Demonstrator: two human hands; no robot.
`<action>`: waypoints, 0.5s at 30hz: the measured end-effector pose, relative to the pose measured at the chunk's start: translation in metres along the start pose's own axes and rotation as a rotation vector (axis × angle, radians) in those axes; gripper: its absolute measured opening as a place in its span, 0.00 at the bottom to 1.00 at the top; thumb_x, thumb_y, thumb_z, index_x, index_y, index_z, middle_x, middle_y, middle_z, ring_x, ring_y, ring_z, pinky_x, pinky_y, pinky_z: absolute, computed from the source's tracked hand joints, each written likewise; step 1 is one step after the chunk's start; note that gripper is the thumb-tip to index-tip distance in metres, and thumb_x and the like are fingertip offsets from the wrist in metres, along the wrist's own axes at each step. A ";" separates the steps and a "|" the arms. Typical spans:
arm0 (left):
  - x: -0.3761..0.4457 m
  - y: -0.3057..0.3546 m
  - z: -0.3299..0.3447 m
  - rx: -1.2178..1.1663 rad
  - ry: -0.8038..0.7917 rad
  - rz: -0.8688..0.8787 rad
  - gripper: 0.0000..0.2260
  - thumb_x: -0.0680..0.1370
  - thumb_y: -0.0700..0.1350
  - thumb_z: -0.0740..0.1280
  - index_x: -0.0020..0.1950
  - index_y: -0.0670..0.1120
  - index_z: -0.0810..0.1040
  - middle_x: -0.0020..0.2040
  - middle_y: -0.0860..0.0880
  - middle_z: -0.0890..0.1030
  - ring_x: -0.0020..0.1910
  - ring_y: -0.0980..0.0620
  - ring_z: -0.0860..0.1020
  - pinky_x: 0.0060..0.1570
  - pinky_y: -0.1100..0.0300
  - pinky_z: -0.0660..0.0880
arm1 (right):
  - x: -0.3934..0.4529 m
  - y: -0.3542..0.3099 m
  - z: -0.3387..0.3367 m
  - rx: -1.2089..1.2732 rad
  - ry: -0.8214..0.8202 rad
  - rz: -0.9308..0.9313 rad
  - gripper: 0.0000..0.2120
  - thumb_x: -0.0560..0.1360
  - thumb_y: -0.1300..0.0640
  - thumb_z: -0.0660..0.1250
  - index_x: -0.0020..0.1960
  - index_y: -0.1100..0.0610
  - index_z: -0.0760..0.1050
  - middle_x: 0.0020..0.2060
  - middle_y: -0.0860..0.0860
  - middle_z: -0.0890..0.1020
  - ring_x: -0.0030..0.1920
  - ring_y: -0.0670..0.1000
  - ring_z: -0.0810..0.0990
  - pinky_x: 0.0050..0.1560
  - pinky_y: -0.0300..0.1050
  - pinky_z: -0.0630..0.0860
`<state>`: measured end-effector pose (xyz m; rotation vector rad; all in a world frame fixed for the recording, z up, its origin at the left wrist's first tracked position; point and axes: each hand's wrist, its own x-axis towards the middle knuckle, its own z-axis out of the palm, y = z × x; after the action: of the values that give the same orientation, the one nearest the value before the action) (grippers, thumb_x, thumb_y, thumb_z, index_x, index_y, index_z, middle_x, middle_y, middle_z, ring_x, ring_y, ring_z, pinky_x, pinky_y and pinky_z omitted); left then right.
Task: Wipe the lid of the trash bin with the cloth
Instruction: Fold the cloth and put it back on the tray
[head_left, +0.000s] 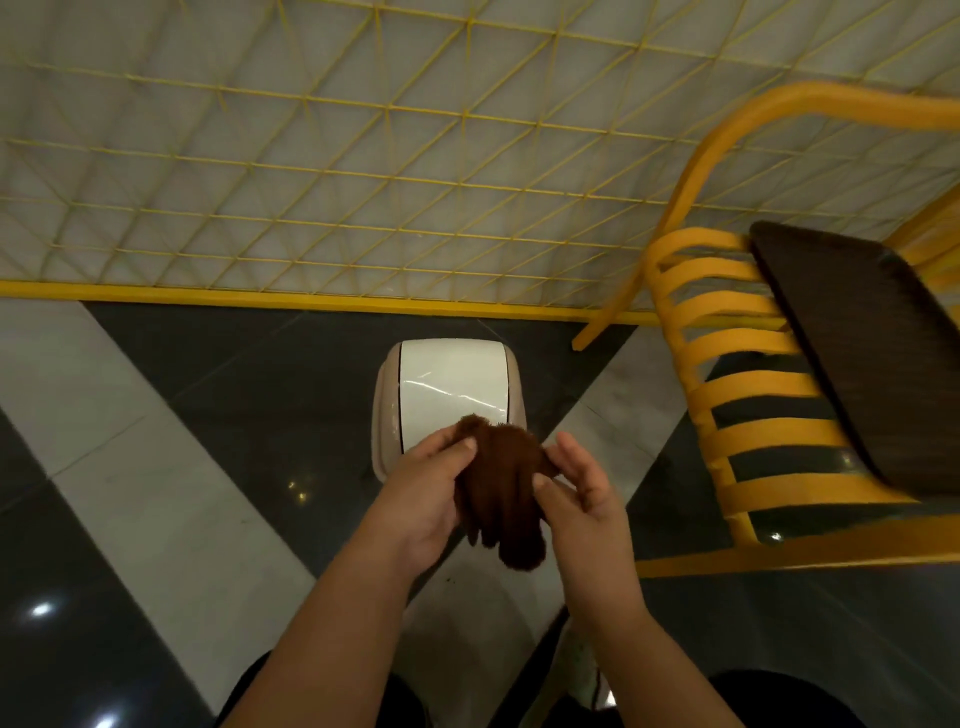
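Observation:
A small trash bin stands on the floor below me, its glossy white lid (451, 387) framed by a beige rim. A dark brown cloth (501, 491) hangs bunched between my hands, above the near edge of the bin. My left hand (423, 491) grips the cloth's upper left part with thumb on top. My right hand (584, 499) holds the cloth's right side between thumb and fingers, the other fingers spread. The cloth hides the lid's near edge; whether it touches the lid I cannot tell.
A yellow slatted chair (737, 395) with a dark seat cushion (872, 358) stands close on the right. A yellow wire fence (363, 208) on a yellow base rail runs behind the bin. The floor is glossy dark and white tile (156, 467).

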<state>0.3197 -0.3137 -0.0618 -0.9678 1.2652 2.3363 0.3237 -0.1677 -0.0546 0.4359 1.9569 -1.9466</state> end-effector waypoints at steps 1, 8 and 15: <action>-0.004 0.001 0.004 -0.027 -0.004 0.010 0.10 0.80 0.39 0.62 0.58 0.45 0.79 0.55 0.43 0.83 0.56 0.46 0.80 0.63 0.49 0.72 | -0.002 0.000 -0.004 0.001 -0.015 0.027 0.22 0.79 0.60 0.64 0.71 0.48 0.67 0.65 0.50 0.75 0.62 0.49 0.77 0.45 0.32 0.79; -0.028 0.008 0.019 0.195 -0.067 0.051 0.11 0.81 0.45 0.61 0.62 0.49 0.77 0.56 0.46 0.82 0.58 0.47 0.78 0.64 0.49 0.71 | -0.015 0.003 -0.018 0.022 -0.195 0.154 0.47 0.63 0.27 0.61 0.77 0.44 0.56 0.74 0.48 0.65 0.72 0.53 0.66 0.70 0.51 0.63; -0.053 0.051 0.040 1.012 -0.131 0.399 0.08 0.80 0.49 0.61 0.57 0.55 0.77 0.51 0.52 0.80 0.52 0.53 0.78 0.55 0.53 0.75 | -0.008 -0.018 -0.034 -0.113 -0.421 0.012 0.24 0.75 0.44 0.68 0.69 0.47 0.71 0.63 0.43 0.79 0.62 0.42 0.77 0.54 0.33 0.74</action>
<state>0.3136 -0.3068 0.0213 -0.2231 2.3437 1.5203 0.3220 -0.1341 -0.0352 0.0023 1.7695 -1.7359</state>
